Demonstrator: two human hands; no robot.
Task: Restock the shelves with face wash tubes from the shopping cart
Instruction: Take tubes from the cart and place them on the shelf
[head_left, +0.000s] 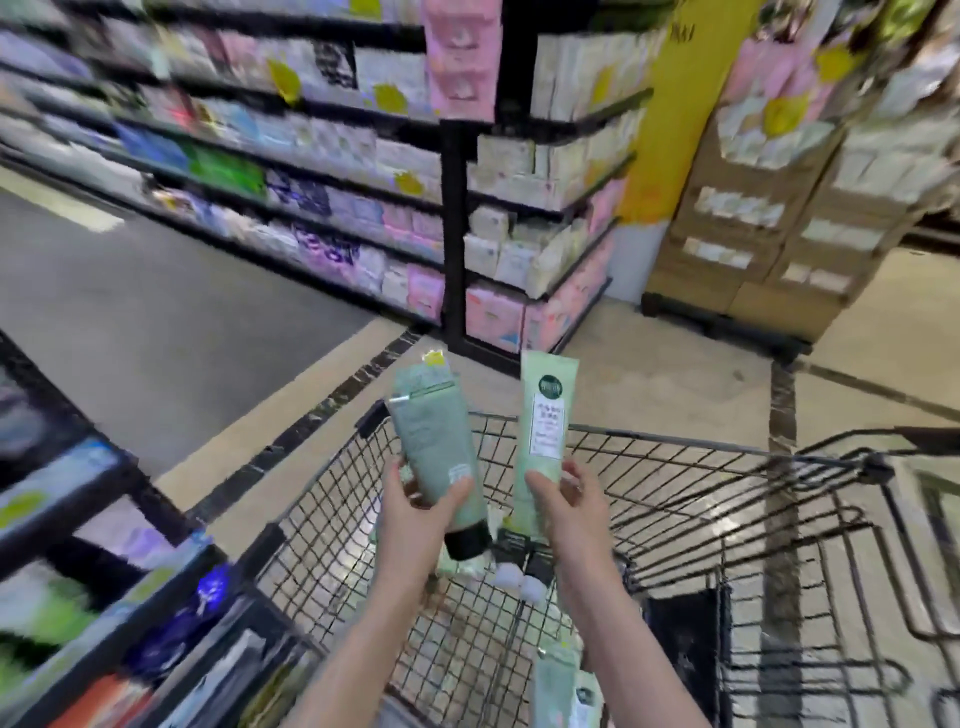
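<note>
Both hands are raised above the shopping cart (675, 499), each holding one face wash tube.

Left hand (415, 512): the grip is closed around the lower body of the left tube (434, 447). The thumb lies across the front of the tube and the fingers wrap behind it. This tube is dull green, tilted with its flat crimped end up and to the far left and its black cap (467, 541) down and to the near right.

Right hand (563, 506): the grip pinches the lower part of the right tube (544, 431), thumb on the front and fingers curled behind. This tube is pale green with a dark round mark near the top and a white label below it. It stands nearly upright, crimped end up. Its cap end is hidden behind the hand.

The two tubes are held side by side, near each other but apart.

Inside the wire cart, more pale green tubes (558, 686) lie at the near end of the basket, below the right forearm. Further small items lie under the hands; blur prevents identification.

Store shelves (311, 156) loaded with packaged goods run along the far left. A stack of cardboard boxes (753, 228) stands at the far right on the tiled floor (675, 374). The surroundings are heavily motion-blurred.
</note>
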